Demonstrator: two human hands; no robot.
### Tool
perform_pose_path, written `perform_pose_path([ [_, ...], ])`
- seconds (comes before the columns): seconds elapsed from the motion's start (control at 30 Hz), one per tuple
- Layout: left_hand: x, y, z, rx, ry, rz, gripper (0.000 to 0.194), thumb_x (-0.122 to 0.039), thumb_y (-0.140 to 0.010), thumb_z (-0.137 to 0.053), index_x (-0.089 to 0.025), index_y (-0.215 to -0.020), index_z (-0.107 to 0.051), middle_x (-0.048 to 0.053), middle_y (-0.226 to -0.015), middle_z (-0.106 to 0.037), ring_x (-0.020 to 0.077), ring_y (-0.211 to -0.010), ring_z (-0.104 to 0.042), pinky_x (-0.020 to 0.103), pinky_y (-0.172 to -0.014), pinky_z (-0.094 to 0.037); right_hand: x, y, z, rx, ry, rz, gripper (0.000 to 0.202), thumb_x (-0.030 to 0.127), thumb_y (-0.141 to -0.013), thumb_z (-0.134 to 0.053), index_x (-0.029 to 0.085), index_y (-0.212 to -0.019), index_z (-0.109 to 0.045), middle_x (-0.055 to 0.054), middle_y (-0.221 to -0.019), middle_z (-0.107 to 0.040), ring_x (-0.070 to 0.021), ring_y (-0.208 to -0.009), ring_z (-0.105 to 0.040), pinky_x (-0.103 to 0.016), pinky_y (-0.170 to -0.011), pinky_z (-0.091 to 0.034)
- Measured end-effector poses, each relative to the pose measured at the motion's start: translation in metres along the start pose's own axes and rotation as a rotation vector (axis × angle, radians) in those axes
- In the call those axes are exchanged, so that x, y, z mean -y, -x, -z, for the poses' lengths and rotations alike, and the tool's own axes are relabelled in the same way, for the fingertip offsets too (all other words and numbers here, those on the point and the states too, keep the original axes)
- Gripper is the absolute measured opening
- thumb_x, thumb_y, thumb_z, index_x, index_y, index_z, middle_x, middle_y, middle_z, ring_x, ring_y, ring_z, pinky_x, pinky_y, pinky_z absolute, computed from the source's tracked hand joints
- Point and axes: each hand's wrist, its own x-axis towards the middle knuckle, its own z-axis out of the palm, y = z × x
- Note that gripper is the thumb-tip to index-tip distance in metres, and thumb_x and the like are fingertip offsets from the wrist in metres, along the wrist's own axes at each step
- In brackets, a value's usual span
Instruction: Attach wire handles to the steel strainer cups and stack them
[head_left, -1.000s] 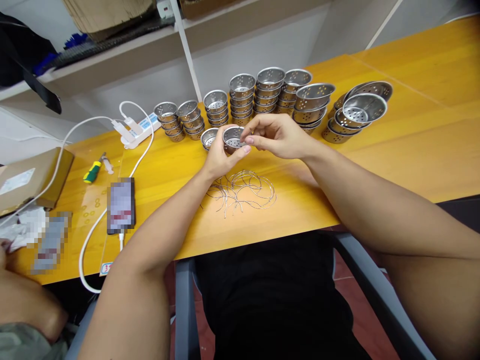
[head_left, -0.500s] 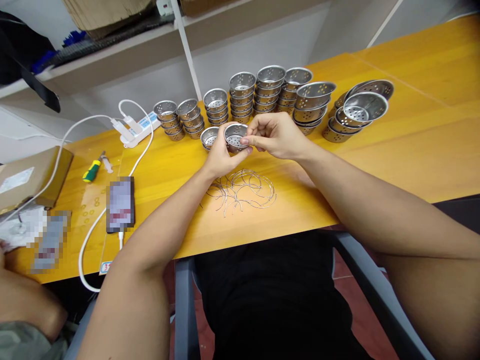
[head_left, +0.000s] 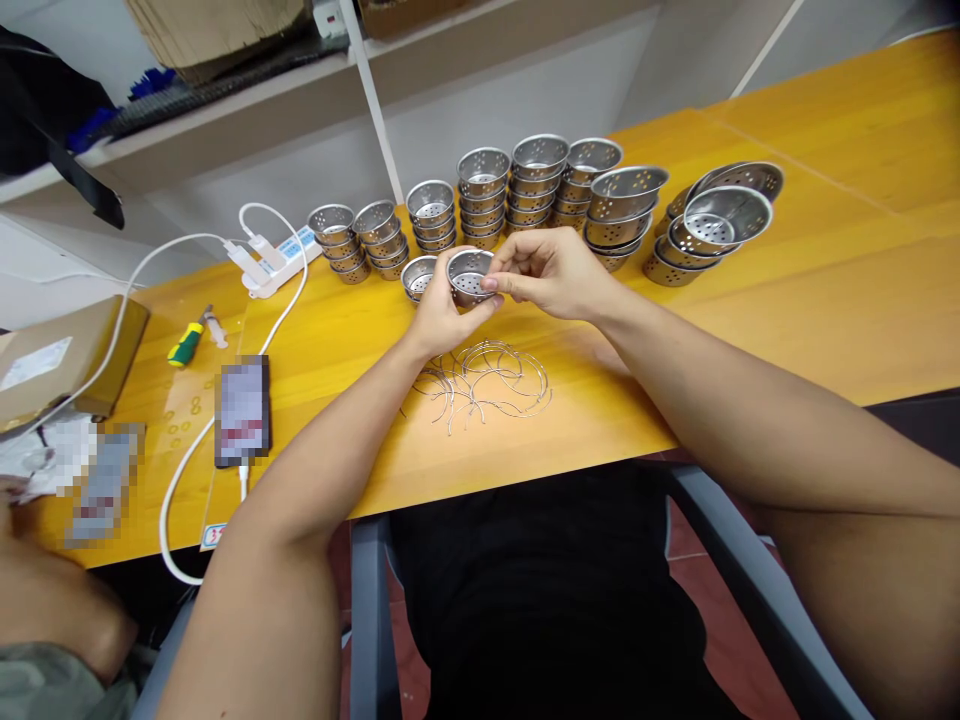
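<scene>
Between my hands a small perforated metal cup (head_left: 469,272) is tilted so that its holed bottom faces me. My left hand (head_left: 444,312) is closed around its left and lower side. Thumb and fingers of my right hand (head_left: 546,272) pinch the right rim; anything thin between those fingers is too small to make out. Just behind my left hand, another perforated cup (head_left: 417,274) sits on the table, partly covered. Below my hands lies a loose pile of curved metal wires (head_left: 495,382).
Stacks of perforated cups (head_left: 482,190) line the back, with leaning stacks (head_left: 712,225) at right. On the left are a power strip (head_left: 281,262), a white cable (head_left: 289,318), a phone (head_left: 242,410), a screwdriver (head_left: 185,345) and a cardboard box (head_left: 112,345). Another person's arm (head_left: 60,590) shows lower left.
Hardly anything differs. My hands keep the same hold on the cup, and the view has shifted very slightly.
</scene>
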Motion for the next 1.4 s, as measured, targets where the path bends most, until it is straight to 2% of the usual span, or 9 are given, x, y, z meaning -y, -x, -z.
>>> perform_pose_path([
  [0.1,0.004,0.001,-0.001,-0.03,-0.052,0.023,0.089,-0.066,-0.11,-0.084,-0.038,-0.178,-0.035,0.013,-0.163,-0.066,0.0342,-0.151,-0.077,0.057,-0.134,-0.063,0.0,0.003,0.0,-0.116,0.133,0.041,0.076,0.102,-0.092,-0.087,0.031,-0.118,-0.086,-0.01,-0.114,-0.087,-0.0272,-0.091,-0.076,-0.046,-0.081,-0.07],
  [0.17,0.006,0.001,-0.001,-0.048,-0.068,0.035,0.09,-0.066,-0.108,-0.087,-0.038,-0.177,-0.035,0.014,-0.163,-0.066,0.0353,-0.151,-0.076,0.058,-0.134,-0.063,0.0,0.004,0.003,-0.145,0.238,0.061,0.071,0.101,-0.096,-0.082,0.034,-0.119,-0.088,-0.012,-0.124,-0.087,-0.0318,-0.102,-0.078,-0.054,-0.093,-0.072],
  [0.33,0.005,0.0,-0.001,-0.066,-0.043,0.035,0.093,-0.069,-0.109,-0.084,-0.04,-0.179,-0.03,0.014,-0.165,-0.066,0.0354,-0.153,-0.075,0.059,-0.134,-0.062,0.0,0.005,0.011,-0.106,0.373,0.089,0.061,0.094,-0.104,-0.077,0.036,-0.113,-0.094,-0.015,-0.133,-0.086,-0.0433,-0.127,-0.078,-0.07,-0.114,-0.068],
  [0.5,-0.002,0.0,-0.001,-0.082,-0.05,0.006,0.095,-0.065,-0.111,-0.084,-0.041,-0.182,-0.026,0.013,-0.166,-0.065,0.0354,-0.154,-0.074,0.059,-0.136,-0.06,0.0,0.005,0.012,-0.045,0.471,0.144,0.059,0.088,-0.111,-0.072,0.034,-0.119,-0.096,-0.016,-0.146,-0.084,-0.0449,-0.142,-0.077,-0.07,-0.13,-0.06],
  [0.7,-0.008,-0.003,-0.005,-0.079,-0.068,-0.004,0.102,-0.061,-0.109,-0.088,-0.042,-0.183,-0.021,0.013,-0.164,-0.065,0.0349,-0.152,-0.076,0.058,-0.135,-0.061,0.0,0.006,0.009,-0.019,0.489,0.22,0.054,0.079,-0.114,-0.071,0.033,-0.129,-0.096,-0.013,-0.141,-0.086,-0.042,-0.136,-0.08,-0.067,-0.125,-0.061],
  [0.8,-0.008,-0.003,-0.007,-0.082,-0.092,-0.017,0.107,-0.059,-0.109,-0.09,-0.043,-0.185,-0.017,0.013,-0.166,-0.063,0.0361,-0.156,-0.073,0.06,-0.14,-0.056,0.005,0.007,0.009,-0.02,0.482,0.193,0.049,0.074,-0.116,-0.071,0.033,-0.131,-0.094,-0.012,-0.135,-0.089,-0.0384,-0.123,-0.083,-0.062,-0.117,-0.065],
  [0.9,-0.009,-0.002,-0.005,-0.084,-0.124,-0.009,0.108,-0.057,-0.109,-0.09,-0.044,-0.186,-0.015,0.013,-0.168,-0.062,0.0378,-0.16,-0.07,0.062,-0.144,-0.052,0.011,0.007,0.009,0.002,0.514,0.149,0.044,0.07,-0.115,-0.071,0.033,-0.125,-0.094,-0.011,-0.137,-0.09,-0.0402,-0.128,-0.083,-0.063,-0.121,-0.063],
  [1.17,-0.024,-0.005,0.001,-0.084,-0.195,0.067,0.104,-0.065,-0.106,-0.089,-0.041,-0.185,-0.024,0.014,-0.168,-0.063,0.0392,-0.164,-0.067,0.064,-0.144,-0.053,0.017,0.007,0.006,-0.003,0.455,0.074,0.041,0.065,-0.116,-0.071,0.034,-0.122,-0.098,-0.01,-0.141,-0.091,-0.0436,-0.14,-0.08,-0.067,-0.128,-0.059],
  [1.4,-0.028,-0.007,0.011,-0.053,-0.253,0.032,0.093,-0.074,-0.105,-0.084,-0.034,-0.176,-0.04,0.016,-0.169,-0.062,0.0434,-0.172,-0.056,0.067,-0.152,-0.04,0.005,0.006,-0.002,-0.092,0.33,0.04,0.042,0.068,-0.116,-0.073,0.034,-0.117,-0.098,-0.012,-0.141,-0.09,-0.043,-0.137,-0.082,-0.067,-0.126,-0.062],
])
